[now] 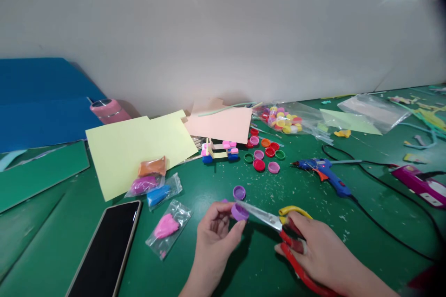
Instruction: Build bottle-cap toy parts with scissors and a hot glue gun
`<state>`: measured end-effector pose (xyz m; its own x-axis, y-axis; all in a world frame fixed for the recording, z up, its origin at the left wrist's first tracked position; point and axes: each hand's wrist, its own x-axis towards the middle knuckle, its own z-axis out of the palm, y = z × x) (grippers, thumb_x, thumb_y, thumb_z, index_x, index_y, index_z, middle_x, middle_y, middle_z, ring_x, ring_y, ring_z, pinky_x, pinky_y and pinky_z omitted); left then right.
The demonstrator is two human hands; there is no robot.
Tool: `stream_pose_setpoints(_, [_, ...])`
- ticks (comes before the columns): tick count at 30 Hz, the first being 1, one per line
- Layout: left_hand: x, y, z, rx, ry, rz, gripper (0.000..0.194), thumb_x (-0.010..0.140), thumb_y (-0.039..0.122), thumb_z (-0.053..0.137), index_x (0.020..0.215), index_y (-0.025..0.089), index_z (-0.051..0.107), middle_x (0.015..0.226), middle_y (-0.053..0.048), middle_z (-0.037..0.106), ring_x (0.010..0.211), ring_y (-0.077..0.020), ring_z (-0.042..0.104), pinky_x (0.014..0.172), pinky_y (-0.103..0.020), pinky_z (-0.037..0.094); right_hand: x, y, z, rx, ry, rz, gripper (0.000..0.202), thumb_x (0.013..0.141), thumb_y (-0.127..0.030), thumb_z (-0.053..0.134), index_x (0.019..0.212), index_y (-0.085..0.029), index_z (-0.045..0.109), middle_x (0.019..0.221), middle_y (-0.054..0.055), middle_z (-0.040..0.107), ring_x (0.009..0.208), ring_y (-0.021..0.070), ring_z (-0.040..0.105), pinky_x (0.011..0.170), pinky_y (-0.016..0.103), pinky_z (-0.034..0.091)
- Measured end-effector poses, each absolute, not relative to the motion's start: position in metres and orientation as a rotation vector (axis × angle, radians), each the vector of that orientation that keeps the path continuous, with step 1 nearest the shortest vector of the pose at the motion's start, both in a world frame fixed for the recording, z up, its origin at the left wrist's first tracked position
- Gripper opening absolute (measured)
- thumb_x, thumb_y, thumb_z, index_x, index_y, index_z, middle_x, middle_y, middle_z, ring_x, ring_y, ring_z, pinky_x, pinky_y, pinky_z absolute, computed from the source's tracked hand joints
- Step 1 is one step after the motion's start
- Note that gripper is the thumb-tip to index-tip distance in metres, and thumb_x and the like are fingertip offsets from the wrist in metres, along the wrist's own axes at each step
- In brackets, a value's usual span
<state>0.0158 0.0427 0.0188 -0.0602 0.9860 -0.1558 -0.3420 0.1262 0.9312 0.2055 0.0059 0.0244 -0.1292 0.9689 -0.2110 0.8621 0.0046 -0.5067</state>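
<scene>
Between the fingers and thumb of my left hand (219, 236) is a purple bottle cap (239, 212). My right hand (318, 246) grips scissors (263, 217) with red and yellow handles, their blades reaching left to the rim of that cap. Whether the blades are cutting into it I cannot tell. Just beyond lies another purple cap (239, 192) on the green table. Farther back sit several loose caps (273, 167) in red, pink, green and orange. Left of them stands a small frame of sticks (219, 153) with pink and blue pieces on it.
A phone (106, 246) and bagged pink clay (167, 226) lie on the left. Yellow paper (135, 139) and pink paper (223, 123) are behind. On the right rests a blue glue gun (322, 169) with its cord trailing. A bag of coloured caps (282, 118) lies near the white panel (209, 41).
</scene>
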Motion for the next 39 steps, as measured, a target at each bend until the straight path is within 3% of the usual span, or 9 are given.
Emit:
stream_pose_setpoints(8, [0.009, 0.044, 0.017, 0.731, 0.870, 1.193, 0.020, 0.061, 0.016, 0.072, 0.078, 0.017, 0.061, 0.067, 0.000, 0.063, 0.062, -0.0127, 0.059, 0.061, -0.022, 0.043, 0.211, 0.010, 0.013, -1.886, -1.772, 0.875, 0.018, 0.076, -0.036, 0.055, 0.082, -0.022, 0.045, 0.074, -0.001, 0.061, 0.065, 0.0158, 0.058, 0.062, 0.026, 0.048])
stream_pose_setpoints(16, [0.001, 0.046, 0.014, 0.582, 0.580, 1.025, 0.018, 0.069, 0.019, 0.065, 0.086, 0.016, 0.060, 0.080, -0.006, 0.066, 0.065, -0.0124, 0.058, 0.067, -0.023, 0.042, 0.215, -0.001, 0.006, -1.801, -1.554, 0.977, 0.030, 0.077, -0.035, 0.051, 0.102, -0.019, 0.046, 0.073, 0.000, 0.062, 0.059, 0.0160, 0.061, 0.055, 0.025, 0.051])
stream_pose_setpoints(20, [0.001, 0.046, 0.011, 0.566, 0.559, 1.025, 0.015, 0.071, 0.019, 0.063, 0.086, 0.015, 0.060, 0.079, -0.007, 0.067, 0.064, -0.0121, 0.057, 0.067, -0.023, 0.041, 0.217, -0.005, 0.006, -1.637, -1.601, 1.029, 0.035, 0.080, -0.032, 0.048, 0.111, -0.019, 0.041, 0.083, 0.003, 0.060, 0.070, 0.0158, 0.062, 0.064, 0.024, 0.051])
stream_pose_setpoints(22, [0.001, 0.047, 0.011, 0.564, 0.555, 1.031, 0.015, 0.072, 0.019, 0.062, 0.086, 0.014, 0.059, 0.078, -0.007, 0.067, 0.063, -0.0115, 0.057, 0.067, -0.023, 0.041, 0.216, -0.006, 0.010, -1.592, -1.658, 1.025, 0.031, 0.080, -0.029, 0.049, 0.109, -0.020, 0.041, 0.084, 0.003, 0.059, 0.072, 0.0148, 0.061, 0.066, 0.023, 0.051])
stream_pose_setpoints(26, [0.002, 0.047, 0.014, 0.552, 0.559, 1.037, 0.012, 0.074, 0.019, 0.061, 0.084, 0.013, 0.060, 0.072, -0.006, 0.066, 0.062, -0.0112, 0.057, 0.064, -0.021, 0.041, 0.210, -0.008, 0.022, -1.639, -1.778, 0.997, 0.025, 0.075, -0.026, 0.052, 0.097, -0.021, 0.042, 0.077, 0.000, 0.057, 0.061, 0.0130, 0.057, 0.056, 0.021, 0.049])
stream_pose_setpoints(31, [0.003, 0.047, 0.015, 0.503, 0.572, 1.036, 0.014, 0.071, 0.021, 0.065, 0.082, 0.012, 0.061, 0.065, -0.001, 0.062, 0.056, -0.0105, 0.057, 0.056, -0.020, 0.042, 0.210, -0.006, 0.032, -1.755, -2.066, 0.721, 0.041, 0.066, -0.029, 0.062, 0.102, -0.022, 0.043, 0.092, 0.005, 0.058, 0.078, 0.0204, 0.057, 0.067, 0.031, 0.047])
stream_pose_setpoints(39, [0.004, 0.047, 0.014, 0.505, 0.597, 1.022, 0.010, 0.072, 0.019, 0.064, 0.079, 0.013, 0.060, 0.062, -0.001, 0.061, 0.053, -0.0107, 0.058, 0.055, -0.020, 0.041, 0.210, 0.000, 0.032, -1.743, -2.192, 0.609, 0.042, 0.068, -0.033, 0.061, 0.102, -0.019, 0.043, 0.100, 0.010, 0.056, 0.085, 0.0234, 0.056, 0.072, 0.035, 0.045])
